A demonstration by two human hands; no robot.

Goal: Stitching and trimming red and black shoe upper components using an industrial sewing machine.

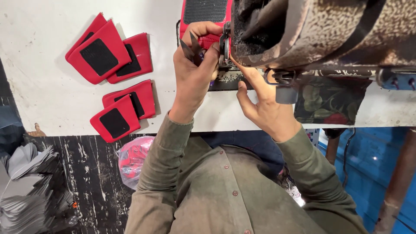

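Left hand [195,71] closed on small snips [192,48] against red piece [208,39], right hand [260,108] at sewing machine [312,30], its grip unclear, white tabletop [52,91]

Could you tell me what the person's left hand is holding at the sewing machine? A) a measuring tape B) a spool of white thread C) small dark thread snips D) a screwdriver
C: the left hand grips small dark thread snips, their pointed blades sticking up beside the red piece under the sewing machine.
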